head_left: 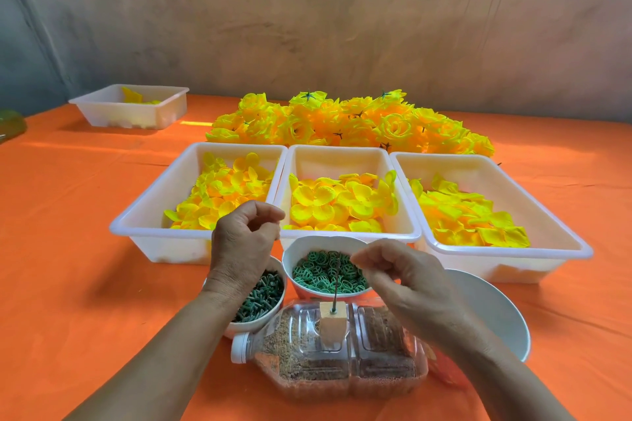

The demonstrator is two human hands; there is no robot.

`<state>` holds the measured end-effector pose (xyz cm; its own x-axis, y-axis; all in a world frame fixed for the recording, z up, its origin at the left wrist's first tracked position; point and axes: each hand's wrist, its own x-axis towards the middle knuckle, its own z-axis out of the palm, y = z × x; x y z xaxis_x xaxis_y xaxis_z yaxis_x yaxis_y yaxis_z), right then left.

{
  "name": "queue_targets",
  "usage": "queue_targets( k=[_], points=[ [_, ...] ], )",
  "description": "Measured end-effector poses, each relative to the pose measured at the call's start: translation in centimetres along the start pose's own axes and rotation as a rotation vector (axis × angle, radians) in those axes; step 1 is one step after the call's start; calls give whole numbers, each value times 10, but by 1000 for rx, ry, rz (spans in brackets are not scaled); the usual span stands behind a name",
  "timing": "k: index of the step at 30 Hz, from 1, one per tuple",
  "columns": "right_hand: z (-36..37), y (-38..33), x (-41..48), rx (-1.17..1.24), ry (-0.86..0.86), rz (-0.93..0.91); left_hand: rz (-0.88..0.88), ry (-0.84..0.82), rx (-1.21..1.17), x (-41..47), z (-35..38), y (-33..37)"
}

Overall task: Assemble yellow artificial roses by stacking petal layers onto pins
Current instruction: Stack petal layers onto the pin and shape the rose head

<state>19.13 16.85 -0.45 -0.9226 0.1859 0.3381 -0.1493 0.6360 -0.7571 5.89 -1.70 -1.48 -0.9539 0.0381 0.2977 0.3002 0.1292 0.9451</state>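
Three rectangular plastic trays (342,161), crinkled yellow petals (328,202)

A single camera sits on the person's head and faces forward and down across the tabletop (68,284). It is close to the near edge: a bottle (342,362) lying on its side fills the lower centre of the frame, and a left forearm (164,352) and a right forearm (496,369) enter from the bottom corners. Three trays (342,161) cross the middle of the frame, a heap of roses (342,120) lies just beyond them, and a wall (342,27) takes the upper part. The wide lens reaches far sideways, taking in a smaller tray (102,113) at the upper left.
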Motion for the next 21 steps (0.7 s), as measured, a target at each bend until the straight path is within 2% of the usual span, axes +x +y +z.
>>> queue_targets(
  k=[4,9,15,21],
  points=[
    [-9,2,34,-151,14,0,47,82,143,35,-12,-2],
    [-16,21,90,-378,49,54,-70,108,387,80,-38,-19],
    [-9,59,125,-679,4,136,-140,192,429,114,-59,-28],
    [4,67,131,-791,-66,91,-198,228,495,144,-71,-39]
  ],
)
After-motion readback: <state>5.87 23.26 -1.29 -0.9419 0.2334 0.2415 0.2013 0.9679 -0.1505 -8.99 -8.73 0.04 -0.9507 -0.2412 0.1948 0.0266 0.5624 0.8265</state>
